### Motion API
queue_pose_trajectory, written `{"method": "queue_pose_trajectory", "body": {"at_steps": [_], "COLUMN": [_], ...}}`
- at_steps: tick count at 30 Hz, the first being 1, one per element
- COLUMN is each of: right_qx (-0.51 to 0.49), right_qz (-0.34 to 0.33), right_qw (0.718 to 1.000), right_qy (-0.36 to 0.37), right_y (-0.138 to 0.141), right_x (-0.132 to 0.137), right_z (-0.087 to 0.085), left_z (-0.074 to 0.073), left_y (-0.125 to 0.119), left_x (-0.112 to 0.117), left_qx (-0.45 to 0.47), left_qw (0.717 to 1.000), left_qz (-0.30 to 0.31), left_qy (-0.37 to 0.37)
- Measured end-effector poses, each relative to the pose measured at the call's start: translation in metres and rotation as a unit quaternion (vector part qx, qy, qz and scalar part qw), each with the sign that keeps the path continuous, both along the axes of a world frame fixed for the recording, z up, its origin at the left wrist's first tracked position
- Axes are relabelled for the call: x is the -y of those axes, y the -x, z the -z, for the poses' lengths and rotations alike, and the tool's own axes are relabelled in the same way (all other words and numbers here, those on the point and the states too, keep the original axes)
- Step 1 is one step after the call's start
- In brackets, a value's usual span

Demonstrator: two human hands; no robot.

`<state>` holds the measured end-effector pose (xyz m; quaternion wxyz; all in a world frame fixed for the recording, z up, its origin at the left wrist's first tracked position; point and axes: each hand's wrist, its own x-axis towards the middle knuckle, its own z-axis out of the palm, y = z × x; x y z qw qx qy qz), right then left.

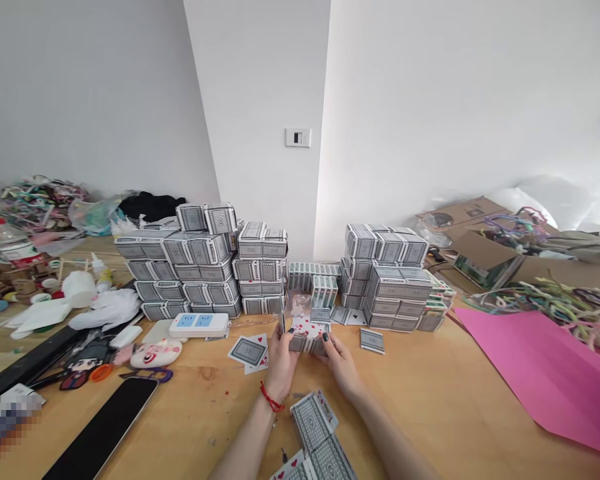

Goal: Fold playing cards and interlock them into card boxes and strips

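Between my two hands is a small block made of playing cards (307,343), with red-pip card faces showing on top and patterned grey backs along its near side. My left hand (281,360), a red cord on its wrist, grips the left end with the thumb on top. The right end is held by my right hand (341,363), whose dark-nailed thumb presses near the corner. Loose playing cards (247,351) lie left of the block, and a single card (372,341) lies to the right. Below, between my forearms, sit more joined card pieces (313,423).
Stacked card blocks rise at the left (210,273) and right (400,293). Behind my hands stand green-and-white card packs (324,291). A power strip (199,325), a phone (103,430) and small clutter lie left; pink paper (540,373) and a cardboard box (490,257) are at right.
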<state>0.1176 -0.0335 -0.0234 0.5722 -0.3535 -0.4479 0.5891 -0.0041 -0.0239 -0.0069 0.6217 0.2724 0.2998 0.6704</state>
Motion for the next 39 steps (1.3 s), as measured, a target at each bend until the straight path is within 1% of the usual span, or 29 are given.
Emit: {"method": "queue_pose_trajectory", "body": {"at_steps": [7,11,15,19,22,24,25,27,29,31,32,34,39], "right_qx": [0.015,0.013,0.012,0.054,0.087,0.159,0.214,0.324,0.409,0.462,0.475,0.478,0.445], "right_qz": [0.003,-0.002,-0.006,0.025,0.061,0.092,0.103,0.110,0.090,0.059,0.047,0.043,0.102], "right_qw": [1.000,1.000,1.000,0.998,0.993,0.980,0.967,0.931,0.895,0.870,0.863,0.860,0.871], "right_qy": [0.001,-0.005,-0.021,-0.034,-0.055,-0.083,-0.098,-0.128,-0.151,-0.161,-0.164,-0.173,-0.180], "right_y": [0.001,-0.001,-0.004,-0.009,-0.016,-0.020,-0.021,-0.022,-0.020,-0.017,-0.016,-0.015,-0.018], "right_x": [0.003,0.002,0.001,-0.001,-0.004,-0.007,-0.008,-0.008,-0.007,-0.005,-0.004,-0.003,-0.002], "right_z": [-0.003,-0.002,-0.002,-0.003,0.000,0.003,0.004,0.006,0.006,0.006,0.005,0.003,0.001], "left_z": [0.007,0.004,-0.001,-0.001,-0.001,-0.001,-0.002,-0.003,-0.004,-0.004,-0.003,-0.003,-0.003], "left_y": [-0.001,-0.002,-0.003,0.004,0.015,0.023,0.027,0.034,0.038,0.040,0.040,0.040,0.038], "left_x": [-0.001,0.000,0.004,0.004,0.001,-0.001,-0.002,-0.003,-0.004,-0.004,-0.004,-0.005,-0.005], "left_qx": [-0.010,-0.008,0.013,0.059,0.115,0.147,0.159,0.170,0.170,0.164,0.162,0.159,0.151], "left_qw": [1.000,1.000,0.999,0.997,0.992,0.986,0.984,0.982,0.982,0.984,0.985,0.986,0.986], "left_qz": [-0.021,0.000,0.030,0.039,0.022,-0.007,-0.022,-0.026,-0.015,0.004,0.015,0.038,0.057], "left_qy": [-0.002,-0.018,-0.022,0.005,0.051,0.073,0.076,0.079,0.076,0.067,0.059,0.044,0.039]}}
